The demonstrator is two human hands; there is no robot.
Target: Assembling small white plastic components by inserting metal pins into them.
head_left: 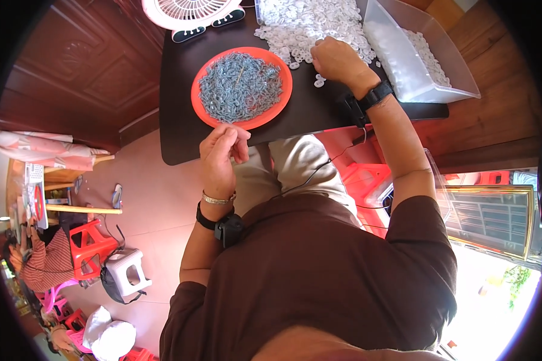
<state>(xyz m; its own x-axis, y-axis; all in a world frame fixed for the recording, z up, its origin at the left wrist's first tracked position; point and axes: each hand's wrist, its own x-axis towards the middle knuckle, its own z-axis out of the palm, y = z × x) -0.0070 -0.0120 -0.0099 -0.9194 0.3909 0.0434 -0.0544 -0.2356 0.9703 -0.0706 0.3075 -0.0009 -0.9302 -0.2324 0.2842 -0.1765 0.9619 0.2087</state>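
Two hands at work over a dark tabletop (180,132): right hand (337,60) curled, fingertips pressed down among loose white rings (301,30) heaped at the far edge; left hand (221,150) at the near rim of a round orange plate (202,108), thumb and fingers pinched together, on what too small to tell. Best done lightly, probably, one small piece at a time; plate piled with tangled grey-blue rings (241,84), matte and rubbery; clear plastic bin (403,66) beside; white fan (190,12) behind.

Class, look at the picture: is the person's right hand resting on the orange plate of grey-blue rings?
No: the right hand lies on the pile of white rings, beside the orange plate.
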